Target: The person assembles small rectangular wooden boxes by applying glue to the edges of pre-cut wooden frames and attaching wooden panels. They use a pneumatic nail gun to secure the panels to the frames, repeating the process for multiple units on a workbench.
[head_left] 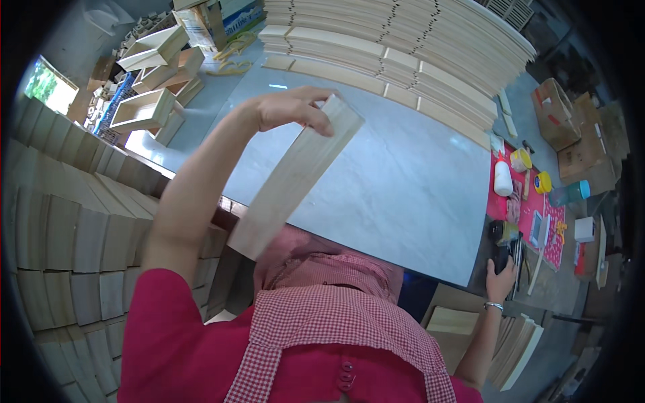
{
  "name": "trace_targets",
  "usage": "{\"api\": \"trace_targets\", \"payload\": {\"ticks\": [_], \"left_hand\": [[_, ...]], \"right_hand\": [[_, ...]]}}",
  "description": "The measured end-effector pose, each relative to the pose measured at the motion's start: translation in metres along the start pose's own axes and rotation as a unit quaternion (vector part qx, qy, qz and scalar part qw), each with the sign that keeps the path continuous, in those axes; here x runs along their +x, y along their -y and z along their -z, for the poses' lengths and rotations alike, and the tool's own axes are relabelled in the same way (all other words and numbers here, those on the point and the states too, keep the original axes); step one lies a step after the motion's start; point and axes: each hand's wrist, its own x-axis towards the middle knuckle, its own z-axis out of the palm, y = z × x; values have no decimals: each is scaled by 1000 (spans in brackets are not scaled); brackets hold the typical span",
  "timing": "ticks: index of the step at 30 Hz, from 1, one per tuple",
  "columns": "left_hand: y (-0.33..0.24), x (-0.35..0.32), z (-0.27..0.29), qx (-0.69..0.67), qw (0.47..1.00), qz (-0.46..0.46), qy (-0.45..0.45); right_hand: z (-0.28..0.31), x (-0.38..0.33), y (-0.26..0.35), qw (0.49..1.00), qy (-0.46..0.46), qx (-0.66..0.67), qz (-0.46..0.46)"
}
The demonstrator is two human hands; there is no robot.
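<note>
My left hand (292, 111) grips a flat, pale wooden board (295, 178) near its upper end. The board is tilted, its lower end reaching past the table's front edge towards my apron and slightly blurred. Under it lies the smooth, white-grey tabletop (396, 188). Far to the right, my right hand (501, 277) is closed round a black hand tool (502, 250) at the table's right edge. The tool's kind is not clear, as my fingers cover part of it.
Stacked wooden boards (396, 67) line the table's back. Wooden boxes (144, 111) sit at the back left, more wood stacks (74, 235) below. On the right are a white bottle (502, 178), yellow-lidded tubs (542, 182), a teal-lidded jar (570, 193) and cardboard boxes (557, 114).
</note>
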Motion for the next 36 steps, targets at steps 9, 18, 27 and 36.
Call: {"api": "trace_targets", "payload": {"ticks": [9,18,27,36], "left_hand": [[47,62,-38,-18,956,49,290],[3,34,-46,307,931,151,125],[36,-12,-84,396,890,173,-143],[28,-36,-94,508,860,39,-43]], "right_hand": [[0,35,9,992,115,33,-43],[-10,44,-4,989,128,58,-47],[-14,53,-8,987,142,56,-57],[-12,54,-6,986,147,64,-44]]}}
